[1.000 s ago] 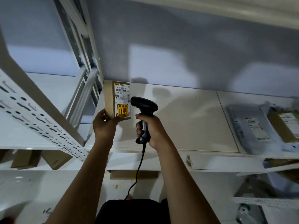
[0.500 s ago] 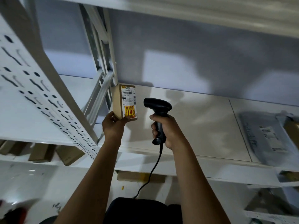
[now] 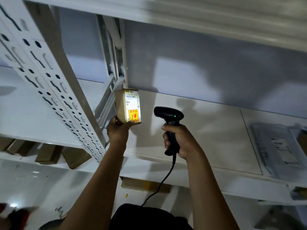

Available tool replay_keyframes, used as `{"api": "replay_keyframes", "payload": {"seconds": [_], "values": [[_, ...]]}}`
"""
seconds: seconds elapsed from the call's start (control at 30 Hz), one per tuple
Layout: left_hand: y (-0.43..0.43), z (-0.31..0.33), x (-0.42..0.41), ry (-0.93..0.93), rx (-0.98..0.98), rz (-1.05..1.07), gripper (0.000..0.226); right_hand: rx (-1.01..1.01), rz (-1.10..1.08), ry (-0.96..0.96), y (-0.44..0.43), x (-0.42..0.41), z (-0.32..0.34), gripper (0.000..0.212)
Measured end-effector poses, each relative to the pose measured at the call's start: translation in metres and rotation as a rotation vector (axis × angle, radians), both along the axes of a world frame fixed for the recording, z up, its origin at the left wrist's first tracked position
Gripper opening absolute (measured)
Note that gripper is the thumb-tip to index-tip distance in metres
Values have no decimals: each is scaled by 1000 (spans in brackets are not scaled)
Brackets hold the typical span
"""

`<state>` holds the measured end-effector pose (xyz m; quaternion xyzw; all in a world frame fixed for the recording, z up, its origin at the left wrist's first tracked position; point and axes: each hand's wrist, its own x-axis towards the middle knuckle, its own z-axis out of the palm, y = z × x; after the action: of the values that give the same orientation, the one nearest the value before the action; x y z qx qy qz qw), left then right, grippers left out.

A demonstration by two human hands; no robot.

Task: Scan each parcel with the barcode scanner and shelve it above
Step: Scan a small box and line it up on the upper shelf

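1. the left hand (image 3: 118,130) pinched only the bottom corner of the parcel (image 3: 123,107), thumb in front and fingers behind. so low a hold could let the tall box tip or slip as it went onto the shelf (image 3: 207,130).
2. the right hand (image 3: 181,140) was wrapped tight round the scanner (image 3: 168,117), just beside the parcel, a green light on its head. the glow looked strongest on the lower sticker; if the beam missed the barcode above, the read could fail.
3. the cable (image 3: 166,176) hung across the shelf edge and might snag.
4. the parcel was a small brown cardboard box, held upright at the shelf's left end near the back wall. it had a white barcode label and a yellow-and-red sticker below. whether it touched the shelf could not be told.
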<state>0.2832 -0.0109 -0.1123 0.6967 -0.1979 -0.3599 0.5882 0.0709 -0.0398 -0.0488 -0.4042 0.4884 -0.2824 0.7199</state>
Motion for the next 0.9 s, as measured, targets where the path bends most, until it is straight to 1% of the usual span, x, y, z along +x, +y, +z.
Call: {"api": "replay_keyframes", "payload": {"seconds": [0.17,0.33,0.47,0.63,0.73,0.9], "values": [[-1,-5,-4,-24,-17,-7,59,-8,10,-1,3,3,0,12],[-2,-8,-5,-16,-42,-17,64,-5,0,-10,4,4,2,10],[-3,-12,-4,-12,-44,-20,63,-11,-6,-4,5,5,1,10],[-5,-12,-3,-26,-38,-31,61,-41,-5,62,4,7,0,9],[-7,-10,-5,-6,-46,-36,58,-52,-11,62,4,8,0,9],[-10,-5,-20,-22,-79,-109,56,-84,-42,68,3,12,1,9]]}}
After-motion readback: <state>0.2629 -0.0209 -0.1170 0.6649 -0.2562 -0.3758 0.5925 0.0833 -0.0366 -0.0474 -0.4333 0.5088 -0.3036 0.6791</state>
